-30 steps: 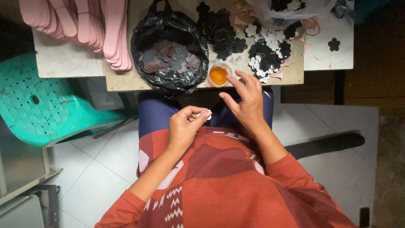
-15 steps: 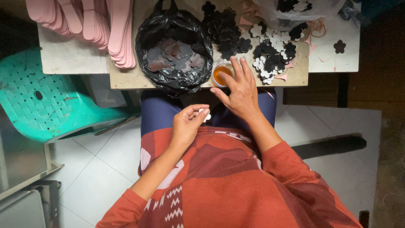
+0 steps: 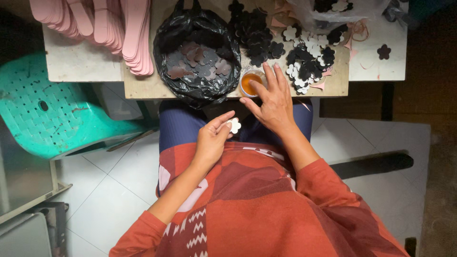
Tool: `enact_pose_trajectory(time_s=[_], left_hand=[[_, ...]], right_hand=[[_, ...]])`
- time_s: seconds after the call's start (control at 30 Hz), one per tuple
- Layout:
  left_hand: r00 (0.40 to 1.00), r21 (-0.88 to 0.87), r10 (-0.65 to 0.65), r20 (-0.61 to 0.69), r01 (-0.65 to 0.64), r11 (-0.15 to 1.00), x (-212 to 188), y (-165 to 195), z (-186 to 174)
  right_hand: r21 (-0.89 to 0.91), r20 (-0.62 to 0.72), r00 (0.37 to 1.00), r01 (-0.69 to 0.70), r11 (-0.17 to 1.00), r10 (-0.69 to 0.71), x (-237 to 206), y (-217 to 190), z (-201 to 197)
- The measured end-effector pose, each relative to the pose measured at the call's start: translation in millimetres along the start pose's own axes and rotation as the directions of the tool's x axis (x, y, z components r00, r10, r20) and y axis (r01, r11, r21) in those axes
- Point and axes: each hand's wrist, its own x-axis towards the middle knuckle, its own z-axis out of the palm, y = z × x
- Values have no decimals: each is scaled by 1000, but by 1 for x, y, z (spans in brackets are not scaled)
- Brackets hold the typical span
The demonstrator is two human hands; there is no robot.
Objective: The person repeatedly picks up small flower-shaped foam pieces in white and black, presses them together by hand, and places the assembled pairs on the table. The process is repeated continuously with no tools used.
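Over the lap, the left hand (image 3: 213, 140) pinched a white flower (image 3: 234, 125) between its fingertips, while at the table's (image 3: 85, 64) near edge the right hand (image 3: 270, 102) lay open, fingers spread, a fingertip in the glue cup (image 3: 251, 83), the black bag (image 3: 197, 52) beyond.
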Motion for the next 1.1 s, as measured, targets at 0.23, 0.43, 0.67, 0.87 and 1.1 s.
enact_pose_trajectory(time_s=[0.23, 0.43, 0.67, 0.87, 1.1], left_hand=[[997, -61, 5, -83, -10, 998, -2, 7, -3], [994, -113, 9, -105, -21, 993, -4, 15, 2], [995, -133, 0, -97, -13, 991, -3, 18, 4], [997, -200, 9, -83, -25, 979, -4, 23, 6], [998, -250, 61, -6, -61, 966, -9, 26, 11]], right_hand=[[50, -67, 998, -15, 999, 19, -6, 0, -8], [106, -60, 997, -32, 994, 38, -17, -4, -16], [116, -71, 997, -1, 993, 9, -21, -14, -26], [363, -83, 994, -38, 931, 72, -35, -40, -57], [381, -48, 999, 18, 924, 0, -42, -72, -59]])
